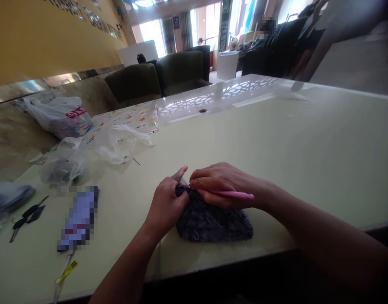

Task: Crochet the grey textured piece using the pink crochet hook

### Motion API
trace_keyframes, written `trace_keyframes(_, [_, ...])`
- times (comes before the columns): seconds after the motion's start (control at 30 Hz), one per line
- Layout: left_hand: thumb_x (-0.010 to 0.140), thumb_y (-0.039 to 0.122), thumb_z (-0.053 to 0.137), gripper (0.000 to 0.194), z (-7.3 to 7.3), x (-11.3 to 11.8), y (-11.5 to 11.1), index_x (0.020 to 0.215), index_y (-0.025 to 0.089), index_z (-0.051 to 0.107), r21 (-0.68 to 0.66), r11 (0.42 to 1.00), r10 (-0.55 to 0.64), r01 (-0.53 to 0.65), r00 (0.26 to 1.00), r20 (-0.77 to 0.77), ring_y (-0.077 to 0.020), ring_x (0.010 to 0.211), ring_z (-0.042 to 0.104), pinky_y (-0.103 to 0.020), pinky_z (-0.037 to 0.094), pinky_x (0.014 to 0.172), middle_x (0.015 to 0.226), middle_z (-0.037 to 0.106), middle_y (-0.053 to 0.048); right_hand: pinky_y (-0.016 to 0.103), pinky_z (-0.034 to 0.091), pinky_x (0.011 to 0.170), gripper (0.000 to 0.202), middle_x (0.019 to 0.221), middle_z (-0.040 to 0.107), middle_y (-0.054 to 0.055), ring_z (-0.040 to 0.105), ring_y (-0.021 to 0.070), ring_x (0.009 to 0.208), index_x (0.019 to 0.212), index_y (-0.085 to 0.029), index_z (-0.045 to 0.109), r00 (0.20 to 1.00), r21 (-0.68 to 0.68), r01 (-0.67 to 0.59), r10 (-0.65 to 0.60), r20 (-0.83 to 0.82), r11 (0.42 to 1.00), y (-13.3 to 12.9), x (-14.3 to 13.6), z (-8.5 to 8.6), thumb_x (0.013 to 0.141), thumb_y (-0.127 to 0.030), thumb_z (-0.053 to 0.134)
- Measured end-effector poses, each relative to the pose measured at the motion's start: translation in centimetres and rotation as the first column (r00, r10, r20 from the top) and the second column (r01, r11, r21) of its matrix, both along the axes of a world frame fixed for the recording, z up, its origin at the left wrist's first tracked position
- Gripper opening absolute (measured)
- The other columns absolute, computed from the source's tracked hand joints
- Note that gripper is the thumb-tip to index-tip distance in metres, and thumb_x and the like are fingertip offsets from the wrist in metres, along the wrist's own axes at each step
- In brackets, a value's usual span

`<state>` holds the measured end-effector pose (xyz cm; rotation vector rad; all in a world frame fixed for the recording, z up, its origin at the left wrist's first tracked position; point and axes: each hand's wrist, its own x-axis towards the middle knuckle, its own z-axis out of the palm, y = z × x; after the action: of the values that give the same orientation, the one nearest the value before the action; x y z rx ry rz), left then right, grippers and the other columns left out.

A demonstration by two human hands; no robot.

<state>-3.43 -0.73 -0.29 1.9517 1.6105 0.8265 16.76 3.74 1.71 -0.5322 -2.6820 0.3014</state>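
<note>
Near the bench's (295,143) near edge, in the middle, lies a dark, shaggy piece of yarn work (215,223). The left hand (167,200) pinches its far left corner, index finger raised with a strand across it. The right hand (223,183) pinches a pink hook (236,194), its tip at that same corner and its handle pointing right. On the left lie a yellow tag (66,272) on a cord, a pixelated blue item (80,219) and keys (26,217). Farther off are crumpled clear bags (67,164), then a white bag (62,112) with red print. Dark green chairs (181,69) stand beyond the far edge.
</note>
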Motion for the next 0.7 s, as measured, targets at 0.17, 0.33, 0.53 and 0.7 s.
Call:
trace_keyframes(0.17, [0.081, 0.016, 0.057, 0.06, -0.4, 0.4, 0.0, 0.14, 0.012, 0.056, 0.131, 0.991, 0.034, -0.018, 0.992, -0.121, -0.0247, 0.09, 0.066, -0.041, 0.05, 0.09, 0.094, 0.073, -0.01, 0.026, 0.024, 0.055, 0.014, 0.082, 0.063, 0.001, 0.039, 0.0087, 0.056, 0.083, -0.016, 0.061, 0.99, 0.047, 0.093, -0.097, 0.104, 0.995, 0.0, -0.5, -0.7, 0.088, -0.011, 0.05])
trace_keyframes(0.33, [0.083, 0.02, 0.058, 0.055, -0.8, 0.8, -0.2, 0.138, 0.012, 0.058, 0.187, 0.982, 0.061, -0.035, 0.989, -0.134, -0.0255, 0.091, 0.066, -0.044, 0.049, 0.094, 0.1, 0.075, -0.011, 0.026, 0.018, 0.053, 0.011, 0.078, 0.06, 0.0, 0.033, 0.009, 0.053, 0.081, -0.016, 0.057, 0.984, 0.085, 0.123, -0.132, 0.122, 0.989, -0.2, -1.4, -1.3, 0.091, -0.013, 0.053])
trace_keyframes(0.53, [0.08, 0.027, 0.069, 0.046, -1.1, 1.2, 0.0, 0.124, 0.018, 0.068, -0.055, 0.988, 0.158, -0.148, 0.926, 0.342, -0.0281, 0.124, 0.059, -0.039, 0.044, 0.105, 0.144, 0.058, -0.012, 0.03, 0.017, 0.054, 0.014, 0.074, 0.057, 0.001, 0.037, 0.0122, 0.054, 0.087, -0.017, 0.056, 0.958, 0.337, 0.275, -0.287, -0.014, 0.901, -0.8, -3.0, -3.0, 0.095, -0.012, 0.046])
trace_keyframes(0.7, [0.069, 0.027, 0.083, 0.06, -1.2, 0.7, 0.4, 0.127, 0.021, 0.067, -0.36, 0.93, 0.262, 0.077, 0.547, 0.795, -0.0244, 0.122, 0.061, -0.032, 0.045, 0.103, 0.132, 0.067, -0.008, 0.029, 0.029, 0.058, 0.023, 0.07, 0.054, 0.001, 0.045, 0.0131, 0.058, 0.08, -0.016, 0.056, 0.953, 0.54, 0.28, -0.161, -0.258, 0.794, -0.6, -3.0, -3.7, 0.099, -0.013, 0.042])
